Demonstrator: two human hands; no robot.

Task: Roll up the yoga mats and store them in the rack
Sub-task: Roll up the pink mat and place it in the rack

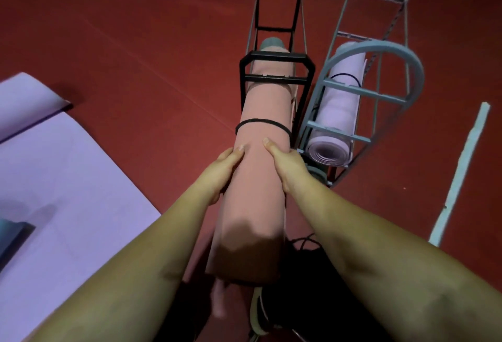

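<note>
- The rolled salmon-pink foam yoga mat [260,167], bound by a thin black elastic loop [262,123], lay lengthwise with its far end inside the black metal-frame rack [277,67] and its near end projecting toward the person.
- The left hand [220,173] gripped the pink roll on its left flank, just nearer than the elastic loop, with the thumb on top and the fingers curled under.
- The right hand [289,167] gripped the same roll on the opposite flank, with the thumb pressing the top and the fingers wrapped around the side.
- A rolled lilac yoga mat [339,113], also banded in black, lay inside the grey arched wire rack [380,70], just right of the black rack.
- An unrolled lilac yoga mat [62,173] was spread on the red floor [135,42], well to the left of the black rack.
- A pale strip of tape [461,173] lay on the floor to the right of the grey rack.
</note>
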